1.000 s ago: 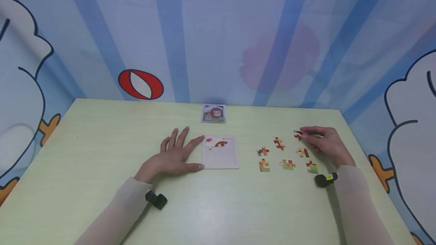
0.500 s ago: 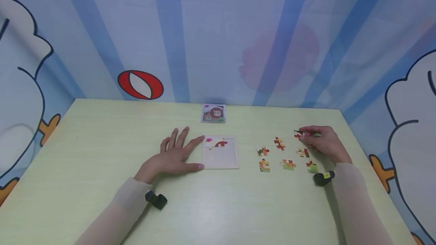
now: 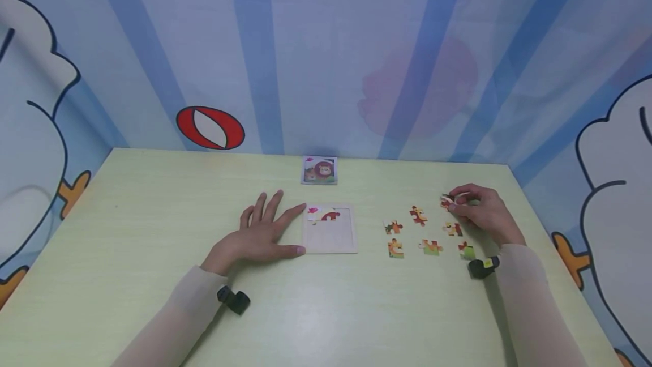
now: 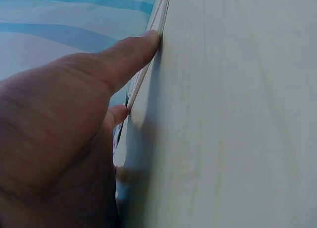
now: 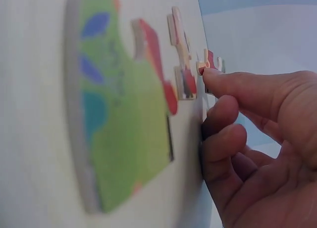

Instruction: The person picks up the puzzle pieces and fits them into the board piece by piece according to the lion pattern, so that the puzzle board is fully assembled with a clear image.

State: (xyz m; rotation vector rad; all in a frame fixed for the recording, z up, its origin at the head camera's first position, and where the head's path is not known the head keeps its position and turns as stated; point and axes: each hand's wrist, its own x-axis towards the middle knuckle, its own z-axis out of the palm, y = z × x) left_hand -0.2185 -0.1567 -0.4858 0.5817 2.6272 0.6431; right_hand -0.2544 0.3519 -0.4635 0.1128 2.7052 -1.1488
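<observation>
Your right hand (image 3: 486, 214) pinches a piece (image 3: 446, 201) at its front. Likely light, stiff and a bit slick, it should take best by its edges. Your left hand (image 3: 257, 242) lies spread, touching the tray (image 3: 328, 238) beside it.

Open to pass on the worktop (image 3: 316, 310) between the frame (image 3: 330, 241) and the nearest loose pieces (image 3: 395, 248), and wide in front of both. Barred at the frame's left edge by the left fingers (image 3: 291, 216), spread and touching it. Narrow behind the frame because of the card (image 3: 318, 170), with the backdrop (image 3: 321, 61) close past that. Slim among the loose pieces, and crowded at their far right corner by the right fingers (image 3: 467, 211), pinching another piece (image 3: 446, 201). Unblocked from above over the frame's lower part.
</observation>
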